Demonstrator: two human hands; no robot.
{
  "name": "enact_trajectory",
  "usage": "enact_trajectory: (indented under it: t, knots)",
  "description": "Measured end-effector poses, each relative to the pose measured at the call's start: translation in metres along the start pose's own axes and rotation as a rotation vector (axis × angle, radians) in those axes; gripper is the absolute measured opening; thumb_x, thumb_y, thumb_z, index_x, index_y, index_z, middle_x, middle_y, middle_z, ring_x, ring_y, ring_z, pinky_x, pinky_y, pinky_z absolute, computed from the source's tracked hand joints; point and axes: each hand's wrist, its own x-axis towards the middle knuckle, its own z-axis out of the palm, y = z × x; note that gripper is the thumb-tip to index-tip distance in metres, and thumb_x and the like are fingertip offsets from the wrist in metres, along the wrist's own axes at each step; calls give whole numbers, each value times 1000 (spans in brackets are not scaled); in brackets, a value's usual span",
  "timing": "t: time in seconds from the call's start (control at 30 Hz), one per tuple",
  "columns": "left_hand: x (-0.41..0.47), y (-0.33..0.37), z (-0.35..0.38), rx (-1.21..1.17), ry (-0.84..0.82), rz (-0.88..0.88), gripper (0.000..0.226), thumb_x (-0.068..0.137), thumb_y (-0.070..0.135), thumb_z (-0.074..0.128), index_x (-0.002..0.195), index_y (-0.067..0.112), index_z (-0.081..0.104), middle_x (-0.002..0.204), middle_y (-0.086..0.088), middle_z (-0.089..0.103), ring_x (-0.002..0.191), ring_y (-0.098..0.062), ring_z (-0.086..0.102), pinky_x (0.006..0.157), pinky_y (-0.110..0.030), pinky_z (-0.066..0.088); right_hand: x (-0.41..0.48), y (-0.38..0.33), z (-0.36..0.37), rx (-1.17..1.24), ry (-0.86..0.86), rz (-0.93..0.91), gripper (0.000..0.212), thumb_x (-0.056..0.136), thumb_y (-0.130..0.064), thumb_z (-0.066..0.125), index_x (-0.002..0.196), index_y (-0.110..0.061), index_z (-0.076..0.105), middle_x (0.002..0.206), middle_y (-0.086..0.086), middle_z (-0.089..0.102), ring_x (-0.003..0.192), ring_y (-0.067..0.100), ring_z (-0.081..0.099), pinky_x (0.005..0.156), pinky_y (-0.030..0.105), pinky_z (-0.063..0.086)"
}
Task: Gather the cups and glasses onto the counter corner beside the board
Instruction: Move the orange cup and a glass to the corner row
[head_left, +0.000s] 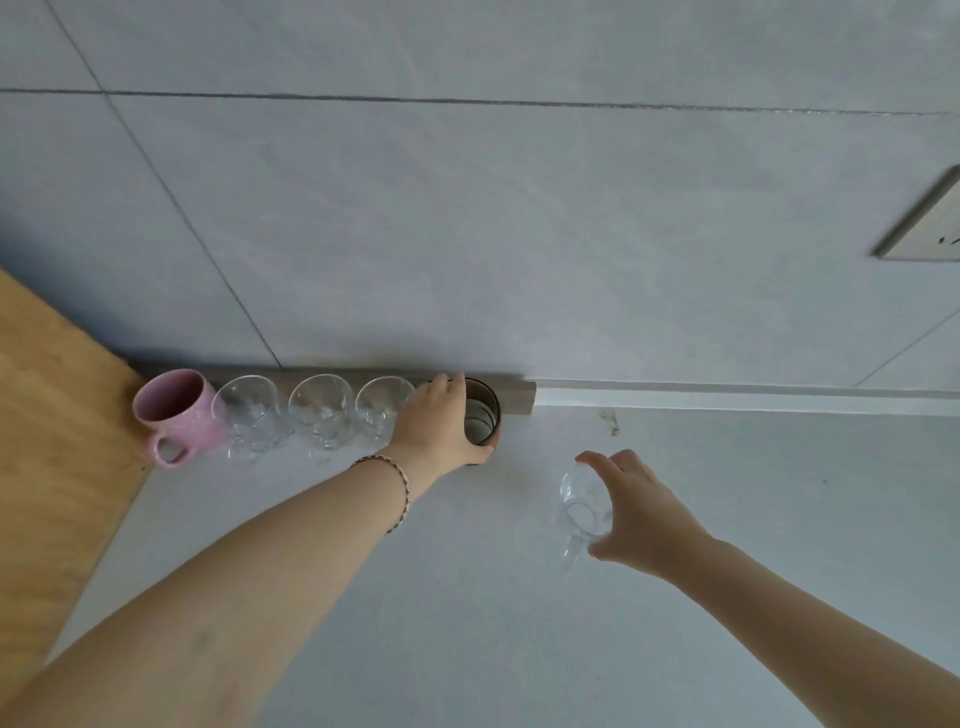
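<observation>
Along the back of the worktop (467, 597) a row runs from the board (57, 415) at nine o'clock: a pink mug (176, 415), three clear glasses (322, 415), then a dark glass (480, 418) at the row's end. The left hand (441, 426) has its grip wrapped round the dark glass, thumb in front, fingers behind. At four o'clock from there stands a lone clear cup (584, 506), upright, apart from the row. The right hand (639, 514) is nearer it, its grip half open and cupped against the cup's side, seemingly not yet closed.
</observation>
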Motion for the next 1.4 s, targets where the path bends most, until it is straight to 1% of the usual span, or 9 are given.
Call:
enact_trajectory:
  t: [0.33, 0.43, 0.53, 0.63, 0.73, 0.8, 1.03, 1.2, 1.4]
  knots:
    - [28, -6, 3, 102, -69, 18, 89, 72, 48, 70, 139, 5, 31, 134, -15, 44, 124, -33, 44, 100, -39, 43, 25, 15, 4, -26, -51, -71, 84, 70, -14, 73, 141, -30, 29, 126, -2, 39, 117, 16, 44, 89, 25, 51]
    - [19, -7, -4, 85, -114, 27, 98, 76, 48, 70, 148, 10, 16, 156, -17, 20, 141, -33, 28, 113, -41, 34, 19, 15, 4, -32, -63, -92, 85, 71, -15, 74, 141, -29, 29, 128, -1, 38, 119, 17, 44, 91, 26, 50]
    - [-6, 1, -16, 121, -33, 56, 91, 83, 48, 62, 150, 12, 12, 161, -15, 0, 147, -31, 15, 118, -39, 19, 9, 13, 2, -38, -65, -124, 86, 71, -15, 74, 142, -30, 28, 129, -1, 38, 120, 17, 42, 92, 26, 50]
    - [-43, 8, -24, 93, 24, 79, 62, 91, 37, 54, 143, 12, 32, 157, -12, 19, 136, -32, 37, 109, -39, 36, -1, 4, -3, -62, -84, -183, 87, 70, -17, 76, 142, -30, 27, 130, -2, 37, 120, 17, 42, 93, 26, 50]
    - [-84, 0, -28, 48, -192, -19, 38, 93, 34, 48, 126, 15, 51, 135, -5, 52, 116, -26, 56, 93, -34, 44, -12, -12, -1, -71, -105, -242, 89, 69, -20, 77, 142, -32, 27, 132, -4, 38, 122, 16, 41, 95, 26, 49]
    - [-110, -15, -27, 77, -315, -94, 34, 93, 35, 46, 120, 17, 56, 125, -2, 60, 113, -24, 57, 91, -31, 43, -18, -26, 2, -66, -113, -277, 89, 70, -22, 77, 142, -32, 27, 132, -5, 39, 121, 15, 41, 94, 25, 48]
    - [-196, -124, -28, 59, -415, -390, 33, 92, 34, 46, 119, 18, 56, 124, 0, 60, 113, -21, 57, 86, -29, 41, -34, -106, 37, -41, -157, -355, 88, 68, -22, 77, 141, -31, 29, 130, -3, 41, 121, 17, 42, 95, 27, 47]
    - [-231, -224, -23, -98, -362, -565, 27, 90, 31, 48, 109, 14, 59, 118, -3, 63, 107, -22, 60, 80, -29, 43, -26, -197, 74, -13, -179, -401, 89, 68, -22, 78, 142, -31, 29, 134, -4, 40, 123, 17, 42, 100, 28, 43]
    - [-243, -300, -16, -212, -324, -567, 9, 92, 27, 46, 90, 18, 48, 99, 2, 55, 90, -19, 56, 76, -29, 42, 20, -319, 124, 87, -137, -346, 98, 66, -22, 82, 146, -17, 26, 145, 0, 39, 127, 21, 47, 106, 30, 40]
